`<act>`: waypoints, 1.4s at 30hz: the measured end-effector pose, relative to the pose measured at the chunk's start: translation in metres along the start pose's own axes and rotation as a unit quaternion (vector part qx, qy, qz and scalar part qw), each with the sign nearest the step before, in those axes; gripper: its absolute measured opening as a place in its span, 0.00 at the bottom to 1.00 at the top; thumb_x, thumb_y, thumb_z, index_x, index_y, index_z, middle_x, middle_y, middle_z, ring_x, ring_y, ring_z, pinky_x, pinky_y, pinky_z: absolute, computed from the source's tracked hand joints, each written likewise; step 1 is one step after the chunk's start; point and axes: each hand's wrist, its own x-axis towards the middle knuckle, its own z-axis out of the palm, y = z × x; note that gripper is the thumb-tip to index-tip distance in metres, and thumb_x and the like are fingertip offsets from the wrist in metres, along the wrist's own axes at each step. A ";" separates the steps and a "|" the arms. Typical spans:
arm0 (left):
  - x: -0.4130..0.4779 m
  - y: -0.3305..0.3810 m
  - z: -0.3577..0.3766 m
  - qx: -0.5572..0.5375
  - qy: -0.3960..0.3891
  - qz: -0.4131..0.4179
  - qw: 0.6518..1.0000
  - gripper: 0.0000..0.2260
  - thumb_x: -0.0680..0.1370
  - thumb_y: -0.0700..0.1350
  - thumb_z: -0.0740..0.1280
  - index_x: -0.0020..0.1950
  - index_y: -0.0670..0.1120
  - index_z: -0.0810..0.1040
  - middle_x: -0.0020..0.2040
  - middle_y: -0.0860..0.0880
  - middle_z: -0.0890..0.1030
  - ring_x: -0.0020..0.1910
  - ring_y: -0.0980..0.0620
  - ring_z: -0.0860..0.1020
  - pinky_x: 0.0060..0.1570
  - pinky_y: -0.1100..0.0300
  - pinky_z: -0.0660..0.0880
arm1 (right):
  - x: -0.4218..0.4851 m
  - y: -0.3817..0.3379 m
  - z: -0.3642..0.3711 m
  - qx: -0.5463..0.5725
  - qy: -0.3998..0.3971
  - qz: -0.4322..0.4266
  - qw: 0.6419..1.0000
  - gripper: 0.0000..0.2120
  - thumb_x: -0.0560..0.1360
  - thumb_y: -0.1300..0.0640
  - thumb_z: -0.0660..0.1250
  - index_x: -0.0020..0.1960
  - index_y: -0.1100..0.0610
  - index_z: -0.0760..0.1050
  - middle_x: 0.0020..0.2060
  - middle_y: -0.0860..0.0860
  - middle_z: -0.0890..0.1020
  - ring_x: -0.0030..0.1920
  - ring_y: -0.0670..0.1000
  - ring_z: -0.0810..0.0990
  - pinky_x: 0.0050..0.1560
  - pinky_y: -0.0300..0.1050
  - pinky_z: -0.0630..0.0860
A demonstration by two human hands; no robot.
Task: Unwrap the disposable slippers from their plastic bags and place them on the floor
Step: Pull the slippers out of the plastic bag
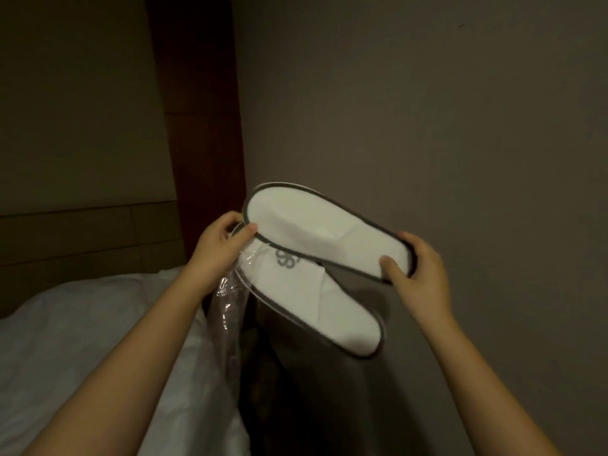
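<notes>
Two white disposable slippers with dark grey trim are held up in front of me. The upper slipper (325, 230) lies sole-side towards me; my right hand (416, 269) grips its right end. The lower slipper (316, 297) carries a grey logo and slants down to the right. My left hand (222, 246) pinches the left ends of the slippers together with a clear plastic bag (227, 311), which hangs down crumpled below that hand. Both slippers are out of the bag.
A bed with white sheets (82, 330) lies at the lower left. Behind it stand a dark wooden headboard panel (200, 110) and a beige wall (427, 110). A dark gap between bed and wall runs down the middle.
</notes>
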 end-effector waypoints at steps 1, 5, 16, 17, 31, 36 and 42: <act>-0.002 -0.005 0.001 -0.018 0.052 -0.008 0.998 0.05 0.76 0.48 0.68 0.40 0.51 0.77 0.32 0.57 0.82 0.29 0.62 0.78 0.29 0.69 0.73 | -0.002 0.000 0.002 0.003 0.059 0.008 0.998 0.23 0.72 0.58 0.73 0.65 0.61 0.73 0.62 0.58 0.78 0.64 0.59 0.73 0.66 0.50 0.67; -0.014 -0.017 0.018 -0.137 0.249 -0.050 0.957 0.04 0.76 0.50 0.67 0.42 0.53 0.74 0.35 0.57 0.82 0.32 0.63 0.79 0.29 0.70 0.73 | -0.013 -0.016 0.019 0.136 0.063 0.188 0.971 0.32 0.72 0.53 0.73 0.71 0.61 0.65 0.67 0.58 0.72 0.67 0.58 0.70 0.69 0.51 0.65; -0.049 -0.001 0.100 -0.353 0.120 -0.176 0.911 0.18 0.79 0.45 0.64 0.69 0.51 0.69 0.62 0.47 0.80 0.60 0.47 0.80 0.61 0.47 0.75 | -0.003 -0.077 0.070 0.483 -0.115 0.299 0.815 0.28 0.70 0.54 0.75 0.67 0.53 0.68 0.58 0.51 0.83 0.58 0.54 0.82 0.63 0.58 0.75; -0.052 0.000 0.100 -0.362 0.105 -0.162 0.912 0.18 0.79 0.44 0.64 0.69 0.51 0.70 0.62 0.47 0.81 0.60 0.47 0.80 0.61 0.48 0.75 | -0.002 -0.076 0.072 0.497 -0.088 0.291 0.813 0.30 0.69 0.56 0.76 0.67 0.53 0.68 0.58 0.52 0.83 0.57 0.54 0.83 0.62 0.59 0.76; -0.053 -0.011 0.084 -0.141 0.076 -0.038 0.986 0.27 0.70 0.42 0.75 0.60 0.64 0.68 0.56 0.63 0.78 0.53 0.68 0.79 0.46 0.71 0.76 | 0.006 -0.065 0.077 0.406 0.067 0.193 0.891 0.37 0.62 0.59 0.80 0.65 0.49 0.66 0.57 0.47 0.80 0.54 0.46 0.82 0.55 0.51 0.81; -0.052 -0.017 0.066 -0.143 0.026 -0.059 0.988 0.07 0.80 0.47 0.64 0.51 0.59 0.80 0.47 0.62 0.85 0.50 0.63 0.82 0.42 0.73 0.75 | 0.013 -0.047 0.070 0.371 0.025 0.160 0.914 0.33 0.64 0.57 0.80 0.63 0.47 0.66 0.54 0.40 0.78 0.51 0.39 0.81 0.51 0.40 0.80; -0.054 -0.033 0.048 -0.175 0.025 -0.081 0.981 0.09 0.72 0.52 0.70 0.51 0.53 0.82 0.47 0.49 0.87 0.47 0.52 0.85 0.43 0.65 0.79 | 0.022 -0.004 0.054 0.330 -0.070 0.116 0.934 0.28 0.73 0.63 0.72 0.63 0.50 0.60 0.51 0.40 0.76 0.43 0.31 0.81 0.39 0.28 0.77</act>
